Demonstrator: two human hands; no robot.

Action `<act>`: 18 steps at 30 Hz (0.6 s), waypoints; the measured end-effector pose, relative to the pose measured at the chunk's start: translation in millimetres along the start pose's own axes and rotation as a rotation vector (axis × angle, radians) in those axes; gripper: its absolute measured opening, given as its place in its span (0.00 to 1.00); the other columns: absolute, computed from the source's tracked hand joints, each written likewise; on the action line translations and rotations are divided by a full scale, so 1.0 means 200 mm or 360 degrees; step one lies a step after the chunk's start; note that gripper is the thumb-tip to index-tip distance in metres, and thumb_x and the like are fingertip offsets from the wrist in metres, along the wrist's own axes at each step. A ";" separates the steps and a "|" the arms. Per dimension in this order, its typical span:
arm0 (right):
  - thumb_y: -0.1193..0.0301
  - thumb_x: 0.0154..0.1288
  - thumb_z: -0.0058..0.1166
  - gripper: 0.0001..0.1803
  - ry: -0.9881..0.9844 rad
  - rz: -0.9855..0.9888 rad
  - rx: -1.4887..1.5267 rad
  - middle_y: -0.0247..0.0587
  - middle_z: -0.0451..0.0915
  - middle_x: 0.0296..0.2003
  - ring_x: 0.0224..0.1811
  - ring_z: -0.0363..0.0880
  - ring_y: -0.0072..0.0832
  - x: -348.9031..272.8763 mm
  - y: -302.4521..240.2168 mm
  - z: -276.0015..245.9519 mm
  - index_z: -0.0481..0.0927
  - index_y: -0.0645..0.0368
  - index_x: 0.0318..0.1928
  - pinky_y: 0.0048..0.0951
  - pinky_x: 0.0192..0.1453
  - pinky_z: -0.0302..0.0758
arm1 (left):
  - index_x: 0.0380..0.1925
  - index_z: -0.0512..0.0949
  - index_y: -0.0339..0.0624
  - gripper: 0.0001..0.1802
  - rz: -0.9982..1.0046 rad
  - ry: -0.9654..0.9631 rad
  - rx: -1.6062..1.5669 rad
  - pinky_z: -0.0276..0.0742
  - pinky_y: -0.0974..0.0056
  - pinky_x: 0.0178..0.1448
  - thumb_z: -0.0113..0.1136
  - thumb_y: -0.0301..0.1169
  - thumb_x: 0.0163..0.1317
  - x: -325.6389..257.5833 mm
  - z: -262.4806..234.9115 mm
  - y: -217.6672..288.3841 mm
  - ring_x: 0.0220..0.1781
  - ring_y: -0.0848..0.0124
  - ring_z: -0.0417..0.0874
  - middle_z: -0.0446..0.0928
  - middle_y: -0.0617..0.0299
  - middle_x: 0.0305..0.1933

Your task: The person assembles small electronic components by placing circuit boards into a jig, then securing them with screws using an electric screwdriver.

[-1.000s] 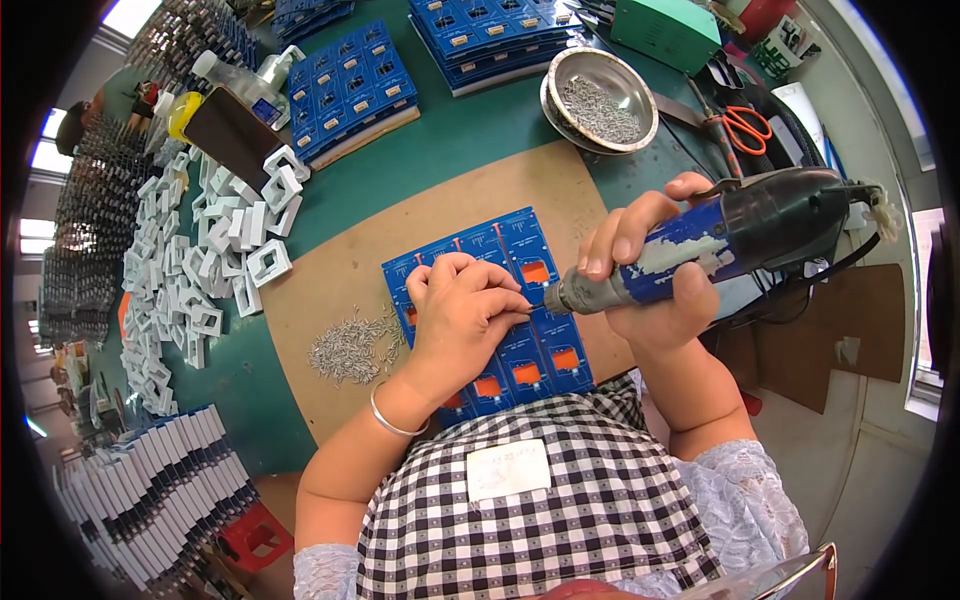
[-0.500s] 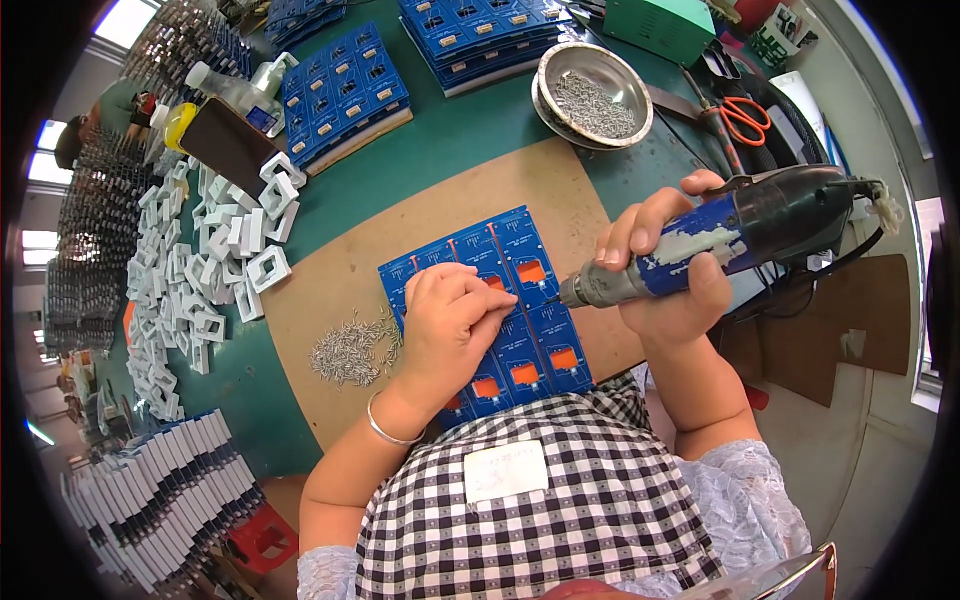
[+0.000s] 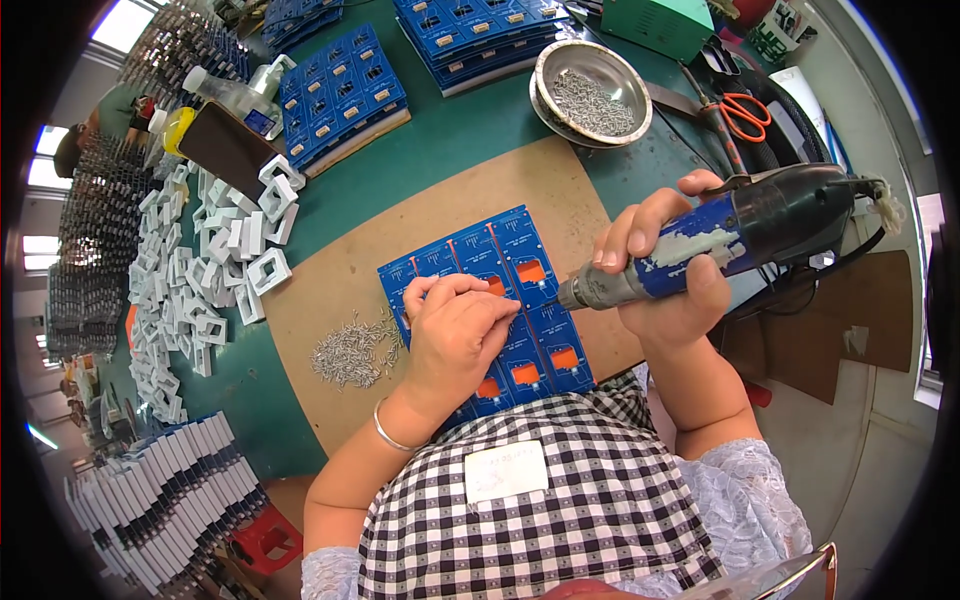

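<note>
My right hand grips a blue and black electric screwdriver, with peeled paint on its body. Its nose points left and down, close over a blue circuit board panel with orange patches in its cutouts. Over the same panel, my left hand has thumb and forefinger pinched together beside the screwdriver's tip. Whatever the pinch holds, if anything, is too small to make out. The panel lies on a brown board, its near edge against the checked apron. Loose small screws lie left of my left hand.
A metal bowl of screws stands beyond the panel. Stacked blue panels sit at the back. White plastic frames heap at left, beside a dark phone. Orange-handled scissors and a green box are back right.
My left hand has shifted slightly right and toward me, its fingers still pinched near the tip. The screwdriver and my right hand have hardly moved.
</note>
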State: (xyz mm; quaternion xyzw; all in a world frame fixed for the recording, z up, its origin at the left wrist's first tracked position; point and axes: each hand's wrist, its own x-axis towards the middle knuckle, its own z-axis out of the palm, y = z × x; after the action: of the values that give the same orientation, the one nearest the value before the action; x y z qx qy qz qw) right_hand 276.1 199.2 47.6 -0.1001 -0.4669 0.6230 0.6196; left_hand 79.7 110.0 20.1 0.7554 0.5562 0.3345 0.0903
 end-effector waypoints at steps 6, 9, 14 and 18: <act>0.53 0.63 0.55 0.32 -0.0012 0.0001 -0.0016 0.40 0.71 0.31 0.29 0.77 0.33 0.00 0.00 0.01 0.59 0.53 0.60 0.38 0.38 0.78 | 0.31 0.82 0.49 0.11 0.0062 -0.0018 0.0082 0.61 0.57 0.56 0.72 0.25 0.46 0.01 0.01 0.00 0.47 0.66 0.76 0.75 0.68 0.36; 0.53 0.63 0.55 0.32 -0.0035 -0.0002 -0.0023 0.40 0.71 0.31 0.29 0.77 0.34 0.00 0.00 0.01 0.59 0.54 0.61 0.38 0.38 0.78 | 0.31 0.81 0.49 0.12 0.0073 -0.0024 0.0119 0.61 0.56 0.56 0.72 0.26 0.45 0.01 0.02 0.01 0.46 0.66 0.75 0.74 0.67 0.37; 0.53 0.63 0.57 0.33 -0.0098 0.0017 -0.0081 0.40 0.72 0.31 0.30 0.78 0.34 0.01 -0.02 0.06 0.58 0.54 0.60 0.39 0.39 0.79 | 0.32 0.81 0.50 0.11 0.0078 -0.0043 0.0167 0.59 0.56 0.55 0.71 0.27 0.46 0.03 0.02 0.00 0.46 0.67 0.75 0.74 0.68 0.36; 0.54 0.62 0.62 0.35 -0.0221 0.0021 -0.0171 0.42 0.74 0.31 0.30 0.79 0.36 0.02 -0.01 0.13 0.57 0.55 0.59 0.38 0.38 0.80 | 0.31 0.80 0.50 0.11 0.0107 -0.0002 0.0116 0.58 0.53 0.56 0.71 0.30 0.47 0.04 0.03 -0.02 0.44 0.67 0.74 0.74 0.69 0.35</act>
State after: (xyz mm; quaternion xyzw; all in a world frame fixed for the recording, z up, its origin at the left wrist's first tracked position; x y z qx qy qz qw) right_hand 258.6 190.2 65.6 -0.0928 -0.5407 0.6066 0.5754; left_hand 80.3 119.4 16.5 0.7766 0.5423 0.3163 0.0517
